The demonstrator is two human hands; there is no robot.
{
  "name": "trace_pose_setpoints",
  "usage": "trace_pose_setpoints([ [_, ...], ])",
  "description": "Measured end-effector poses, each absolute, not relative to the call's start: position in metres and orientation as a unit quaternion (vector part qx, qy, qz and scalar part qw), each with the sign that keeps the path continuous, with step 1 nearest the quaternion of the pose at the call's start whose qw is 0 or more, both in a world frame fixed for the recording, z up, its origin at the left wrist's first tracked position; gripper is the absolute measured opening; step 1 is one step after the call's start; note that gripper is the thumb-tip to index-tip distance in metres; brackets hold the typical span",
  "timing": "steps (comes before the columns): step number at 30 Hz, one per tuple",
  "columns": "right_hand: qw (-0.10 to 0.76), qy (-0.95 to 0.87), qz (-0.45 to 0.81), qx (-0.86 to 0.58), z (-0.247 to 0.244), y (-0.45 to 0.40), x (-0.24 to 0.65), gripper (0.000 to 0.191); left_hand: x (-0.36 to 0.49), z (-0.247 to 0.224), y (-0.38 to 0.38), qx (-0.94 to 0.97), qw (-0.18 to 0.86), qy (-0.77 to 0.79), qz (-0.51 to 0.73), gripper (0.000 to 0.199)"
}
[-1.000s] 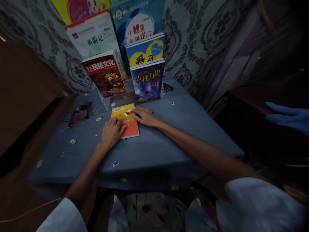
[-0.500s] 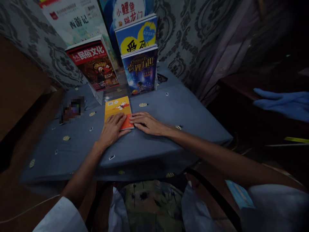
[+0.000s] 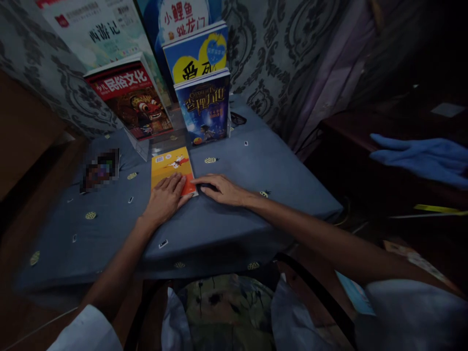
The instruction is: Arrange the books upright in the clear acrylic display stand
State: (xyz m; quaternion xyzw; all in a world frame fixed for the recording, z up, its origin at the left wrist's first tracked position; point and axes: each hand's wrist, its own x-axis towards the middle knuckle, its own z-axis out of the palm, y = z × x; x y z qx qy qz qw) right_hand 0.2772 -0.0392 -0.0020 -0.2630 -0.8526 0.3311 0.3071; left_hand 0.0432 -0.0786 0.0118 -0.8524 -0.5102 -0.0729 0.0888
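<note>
A small yellow and orange book (image 3: 171, 163) lies flat near the front of the table. My left hand (image 3: 166, 196) rests palm down on its lower left part, fingers extended and thumb along the bottom edge. At the book's right edge is my right hand (image 3: 221, 189), its index finger stretched out to touch the orange part and its other fingers loosely curved over the cloth. Behind the book stand a red-topped book (image 3: 135, 105) at the left and a dark blue book (image 3: 207, 109) at the right, both on clear stands.
Blue tablecloth (image 3: 241, 170) with pineapple prints covers the table. Taller books, including a white-green one (image 3: 98, 36) and a blue-yellow one (image 3: 197, 56), stand behind. Glasses (image 3: 238, 118) lie at the back. A blue glove (image 3: 420, 156) is at the right.
The view has shifted, so the scene sits slightly further left. My right hand's index finger now reaches onto the book's edge apart from the other fingers. My left hand stays on the book.
</note>
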Motion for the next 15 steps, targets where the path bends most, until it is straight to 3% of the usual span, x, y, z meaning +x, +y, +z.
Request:
trace_pose_setpoints([
  [11,0.314,-0.862,0.317,-0.241,-0.017,-0.038,0.276,0.031,0.041,0.013,-0.081,-0.851,0.053,-0.512,-0.101,0.051],
  [15,0.312,-0.859,0.321,-0.251,-0.014,-0.040,0.278,0.030,0.019,0.010,-0.066,-0.797,0.017,-0.588,-0.137,0.046],
])
